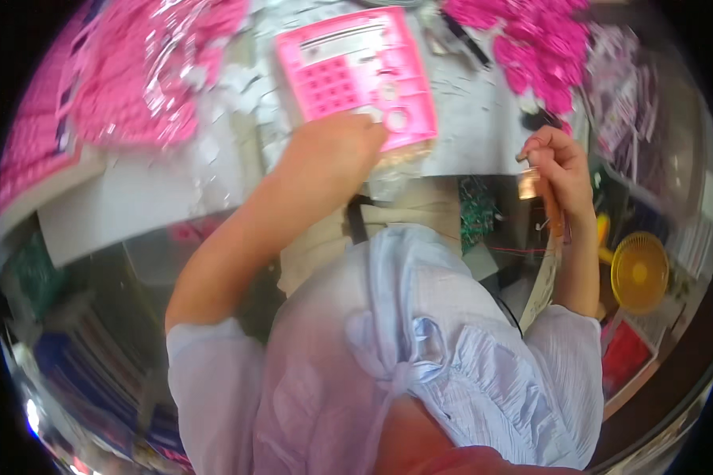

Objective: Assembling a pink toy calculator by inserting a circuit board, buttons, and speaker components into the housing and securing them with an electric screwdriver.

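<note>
A bright pink calculator-shaped panel [410, 75], with a pale window and a grid of dark keys, lies at the table's near edge. My left hand [337, 150] rests over its lower left corner, fingers curled in and partly hidden. Something small and white shows by those fingertips, too blurred to name. Under the panel's near edge is a clear plastic bag [396, 178]. Off to the right, my right hand [562, 170] is raised at the table's edge. Its thumb and fingers pinch a small shiny gold-coloured metal piece [528, 184]; a brown strip hangs below the palm.
Pink packs in clear wrap [135, 79] pile up at the left. Magenta shiny pieces [539, 47] heap at the far right, beside clear bags [622, 95]. A black, pen-like thing [467, 39] lies between. A yellow round basket [640, 271] stands low at the right.
</note>
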A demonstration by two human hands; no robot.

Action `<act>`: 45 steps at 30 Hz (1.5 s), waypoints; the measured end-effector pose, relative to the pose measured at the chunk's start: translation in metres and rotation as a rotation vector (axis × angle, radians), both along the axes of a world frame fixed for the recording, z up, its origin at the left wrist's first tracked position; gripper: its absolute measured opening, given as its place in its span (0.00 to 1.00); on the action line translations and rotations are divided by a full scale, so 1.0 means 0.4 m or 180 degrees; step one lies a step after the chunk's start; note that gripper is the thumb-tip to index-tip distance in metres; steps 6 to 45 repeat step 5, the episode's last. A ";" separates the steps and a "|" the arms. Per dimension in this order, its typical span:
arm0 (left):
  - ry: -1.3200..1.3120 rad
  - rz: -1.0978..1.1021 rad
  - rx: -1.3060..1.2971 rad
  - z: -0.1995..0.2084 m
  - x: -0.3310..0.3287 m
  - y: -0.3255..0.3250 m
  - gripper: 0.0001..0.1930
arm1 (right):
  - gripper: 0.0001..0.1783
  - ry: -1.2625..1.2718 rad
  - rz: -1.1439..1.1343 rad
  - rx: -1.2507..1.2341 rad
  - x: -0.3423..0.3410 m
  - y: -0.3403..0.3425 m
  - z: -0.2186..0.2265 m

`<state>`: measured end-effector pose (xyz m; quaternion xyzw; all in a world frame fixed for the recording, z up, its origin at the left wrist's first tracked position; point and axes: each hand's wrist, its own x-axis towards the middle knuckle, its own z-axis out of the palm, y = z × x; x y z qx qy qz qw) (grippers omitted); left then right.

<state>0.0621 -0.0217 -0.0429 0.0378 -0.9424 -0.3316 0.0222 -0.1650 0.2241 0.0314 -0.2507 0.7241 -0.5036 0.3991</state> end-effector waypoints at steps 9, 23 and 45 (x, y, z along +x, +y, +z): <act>0.0343 0.0154 -0.0029 0.012 0.043 0.001 0.20 | 0.12 -0.0660 -0.0724 0.1248 -0.004 0.437 -0.172; 0.0343 0.0154 -0.0029 0.012 0.043 0.001 0.20 | 0.12 -0.0660 -0.0724 0.1248 -0.004 0.437 -0.172; 0.0343 0.0154 -0.0029 0.012 0.043 0.001 0.20 | 0.12 -0.0660 -0.0724 0.1248 -0.004 0.437 -0.172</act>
